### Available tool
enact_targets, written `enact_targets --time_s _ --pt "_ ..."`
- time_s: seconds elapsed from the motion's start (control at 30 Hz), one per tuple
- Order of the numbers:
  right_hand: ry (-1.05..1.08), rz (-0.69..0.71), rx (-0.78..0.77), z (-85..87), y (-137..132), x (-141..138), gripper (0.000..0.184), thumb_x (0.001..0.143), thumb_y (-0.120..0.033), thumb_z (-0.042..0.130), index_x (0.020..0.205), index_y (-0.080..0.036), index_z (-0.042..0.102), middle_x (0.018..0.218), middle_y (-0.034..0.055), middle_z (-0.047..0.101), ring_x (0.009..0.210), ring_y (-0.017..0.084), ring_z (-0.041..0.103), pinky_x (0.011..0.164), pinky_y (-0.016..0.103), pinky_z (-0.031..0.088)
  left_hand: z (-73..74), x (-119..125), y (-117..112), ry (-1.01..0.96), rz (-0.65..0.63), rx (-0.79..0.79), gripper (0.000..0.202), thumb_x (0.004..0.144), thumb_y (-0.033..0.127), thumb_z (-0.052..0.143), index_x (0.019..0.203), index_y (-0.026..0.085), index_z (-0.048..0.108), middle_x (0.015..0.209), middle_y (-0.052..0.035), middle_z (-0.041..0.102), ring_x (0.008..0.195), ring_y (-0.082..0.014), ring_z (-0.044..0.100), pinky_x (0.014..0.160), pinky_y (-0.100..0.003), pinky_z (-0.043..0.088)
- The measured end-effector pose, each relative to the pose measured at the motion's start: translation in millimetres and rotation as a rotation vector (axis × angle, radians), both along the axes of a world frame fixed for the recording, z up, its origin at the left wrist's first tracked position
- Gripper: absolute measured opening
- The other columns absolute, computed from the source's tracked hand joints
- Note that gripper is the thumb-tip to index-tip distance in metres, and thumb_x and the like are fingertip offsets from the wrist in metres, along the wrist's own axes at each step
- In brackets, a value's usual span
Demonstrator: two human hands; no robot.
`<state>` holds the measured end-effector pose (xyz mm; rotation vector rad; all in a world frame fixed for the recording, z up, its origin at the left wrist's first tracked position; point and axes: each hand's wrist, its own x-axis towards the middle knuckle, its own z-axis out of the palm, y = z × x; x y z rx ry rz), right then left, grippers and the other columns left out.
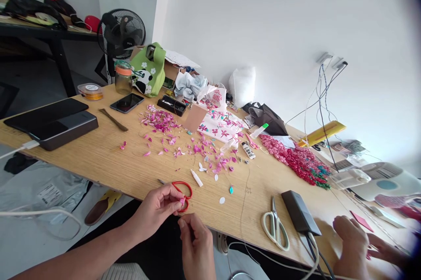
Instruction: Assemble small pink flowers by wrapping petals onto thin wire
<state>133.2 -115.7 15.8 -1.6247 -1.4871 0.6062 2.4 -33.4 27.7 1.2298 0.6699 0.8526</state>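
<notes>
My left hand (162,203) pinches a small pink petal (182,201) between thumb and fingertips, above the near table edge. Close below it, my right hand (197,242) has thumb and forefinger pressed together; whatever is between them is too small to make out. Red-handled scissors (184,184) lie on the table just behind my left hand. Beyond them rest a white tube (196,178), a white petal-shaped piece (202,167) and a teal bead-like piece (231,189). Loose pink petals (161,120) are heaped and scattered across the middle of the table.
White-handled scissors (275,227) and a dark power brick (300,212) lie to the right. A co-worker's hands (351,238) are at the far right. Bundles of red and pink strands (296,157), a phone (127,102), a jar (123,79) and a dark box (64,129) stand farther off.
</notes>
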Motion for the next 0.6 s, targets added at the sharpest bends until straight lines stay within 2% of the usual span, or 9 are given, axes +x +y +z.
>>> enact_targets --time_s 0.13,0.33,0.43,0.5,0.6 --pt "-0.076 0.024 0.045 1.5 -4 -2 0.026 0.093 -0.026 0.042 0.071 -0.019 0.053 0.062 -0.0012 0.051 0.055 0.011 0.046 0.053 0.020 0.034 1.5 1 -2 0.029 0.049 0.055 0.018 0.082 0.033 0.062 0.080 0.015 0.062 0.075 -0.0010 0.058 0.069 -0.0134 0.053 0.065 -0.024 0.045" --pt "-0.082 -0.056 0.094 8.5 -6 13 0.018 0.093 -0.027 0.046 0.081 -0.020 0.057 0.064 -0.0012 0.055 0.055 0.011 0.050 0.055 0.019 0.039 -3.8 -3 0 0.003 -0.013 -0.014 0.018 0.082 0.032 0.064 0.087 0.015 0.063 0.079 -0.0012 0.060 0.068 -0.0121 0.053 0.068 -0.026 0.046" --pt "-0.021 -0.083 0.116 10.7 -5 17 0.021 0.094 -0.027 0.044 0.107 -0.021 0.059 0.070 -0.0001 0.056 0.056 0.011 0.051 0.055 0.020 0.043 -3.5 -3 1 0.002 -0.055 -0.051 0.020 0.081 0.033 0.065 0.086 0.014 0.063 0.081 -0.0030 0.062 0.067 -0.0125 0.053 0.066 -0.027 0.046" --pt "0.027 -0.038 0.108 13.9 -2 19 0.034 0.095 -0.028 0.041 0.127 -0.023 0.050 0.082 0.0024 0.058 0.062 0.012 0.054 0.059 0.022 0.045 -1.8 -2 0 -0.020 -0.088 -0.061 0.022 0.080 0.034 0.066 0.085 0.013 0.064 0.080 -0.0033 0.062 0.068 -0.0129 0.053 0.065 -0.027 0.046" --pt "0.090 0.047 0.069 19.5 5 20 0.039 0.096 -0.029 0.039 0.135 -0.025 0.044 0.098 0.0056 0.057 0.075 0.013 0.057 0.065 0.023 0.047 1.4 -1 -4 -0.032 -0.129 -0.075 0.023 0.079 0.035 0.067 0.085 0.013 0.064 0.075 -0.0025 0.060 0.067 -0.0130 0.054 0.063 -0.027 0.045"
